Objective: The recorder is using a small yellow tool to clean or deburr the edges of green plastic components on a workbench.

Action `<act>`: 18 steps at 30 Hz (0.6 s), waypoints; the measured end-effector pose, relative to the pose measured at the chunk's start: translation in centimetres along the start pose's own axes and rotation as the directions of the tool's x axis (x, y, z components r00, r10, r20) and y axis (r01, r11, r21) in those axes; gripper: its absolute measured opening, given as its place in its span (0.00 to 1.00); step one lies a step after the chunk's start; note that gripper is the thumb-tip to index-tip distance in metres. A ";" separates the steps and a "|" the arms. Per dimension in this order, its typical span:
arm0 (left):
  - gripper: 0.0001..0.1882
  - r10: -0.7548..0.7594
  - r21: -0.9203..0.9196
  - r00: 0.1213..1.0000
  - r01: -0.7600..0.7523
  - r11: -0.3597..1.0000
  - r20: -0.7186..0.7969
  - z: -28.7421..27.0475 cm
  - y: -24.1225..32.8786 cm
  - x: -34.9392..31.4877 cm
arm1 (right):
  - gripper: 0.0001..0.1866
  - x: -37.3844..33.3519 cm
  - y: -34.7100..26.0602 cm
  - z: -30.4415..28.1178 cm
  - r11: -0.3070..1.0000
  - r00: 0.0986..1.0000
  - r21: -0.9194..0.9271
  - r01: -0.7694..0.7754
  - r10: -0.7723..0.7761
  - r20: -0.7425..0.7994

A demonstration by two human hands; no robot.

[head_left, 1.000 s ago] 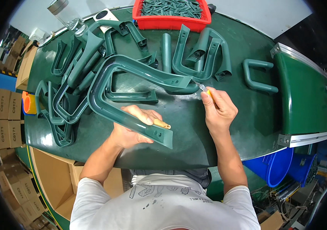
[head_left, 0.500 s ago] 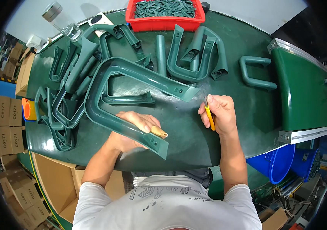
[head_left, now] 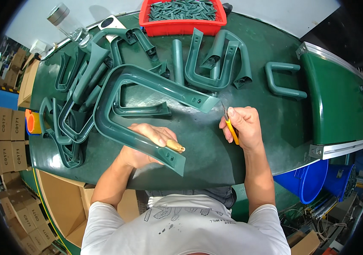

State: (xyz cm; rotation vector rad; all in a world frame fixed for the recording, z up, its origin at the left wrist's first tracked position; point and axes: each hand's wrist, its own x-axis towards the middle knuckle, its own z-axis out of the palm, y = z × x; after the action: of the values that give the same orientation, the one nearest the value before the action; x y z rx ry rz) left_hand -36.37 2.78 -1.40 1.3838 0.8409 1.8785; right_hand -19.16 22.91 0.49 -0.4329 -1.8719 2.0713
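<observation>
My left hand (head_left: pixel 141 148) is wrapped round the lower arm of a large green plastic U-shaped handle (head_left: pixel 101 112), whose hollow side faces up. A tan finger cot (head_left: pixel 175 146) covers one fingertip, which lies over the handle's edge near its flared end. The handle's other flared end, with two small holes, points toward my right hand (head_left: pixel 248 127). That hand grips a yellow craft knife (head_left: pixel 231 131) with its thin blade pointing away from me, just right of the flared end. Blade and handle look slightly apart.
Green U-shaped handles (head_left: pixel 90 72) lie piled on the left; more (head_left: pixel 209 80) lie at the back, and one (head_left: pixel 270 78) on the right. A red bin (head_left: pixel 183 29) of small green pieces, a glass bottle (head_left: pixel 64 21), an orange cup (head_left: pixel 31 122) and a green metal-edged panel (head_left: pixel 338 97) surround them.
The knife's blade has tipped a little to the left, toward the handle's far flared end. My left hand and the handle have barely shifted.
</observation>
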 end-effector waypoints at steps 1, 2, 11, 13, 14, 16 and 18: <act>0.15 0.000 0.003 1.000 0.000 1.000 0.002 0.0 0.0 0.0 | 0.24 0.0 0.0 0.0 1.000 1.000 -0.001 -0.002 0.002 0.000; 0.15 -0.001 0.006 1.000 0.001 1.000 0.004 0.0 0.0 0.0 | 0.24 0.0 0.0 0.0 1.000 1.000 0.001 0.001 -0.001 0.001; 0.19 -0.045 -0.010 0.999 0.045 0.999 -0.024 -0.3 -0.1 -0.5 | 0.25 0.1 0.1 0.3 0.999 1.000 0.047 -0.013 0.013 0.001; 0.20 -0.082 -0.014 0.995 0.082 0.997 -0.054 -0.1 0.0 -0.6 | 0.25 0.0 0.5 0.1 1.000 1.000 0.007 0.025 -0.025 -0.008; 0.20 -0.098 -0.004 0.992 0.098 0.995 -0.075 0.0 0.1 -0.6 | 0.25 0.0 0.5 0.1 0.997 0.998 -0.039 0.065 -0.066 -0.019; 0.21 -0.139 0.025 0.983 0.143 0.989 -0.120 0.3 0.3 -0.9 | 0.24 0.0 0.3 0.3 0.981 0.989 -0.131 0.142 -0.147 -0.028; 0.22 -0.188 0.059 0.969 0.199 0.978 -0.159 0.5 0.2 -1.2 | 0.24 0.0 0.5 -0.2 0.967 0.978 -0.146 0.206 -0.210 -0.008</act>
State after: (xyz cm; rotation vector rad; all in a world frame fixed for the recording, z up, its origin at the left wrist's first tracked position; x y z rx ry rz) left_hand -35.60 1.78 -1.82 1.1649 1.0919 1.8339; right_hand -19.11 23.02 0.00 -0.2790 -1.9690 1.7956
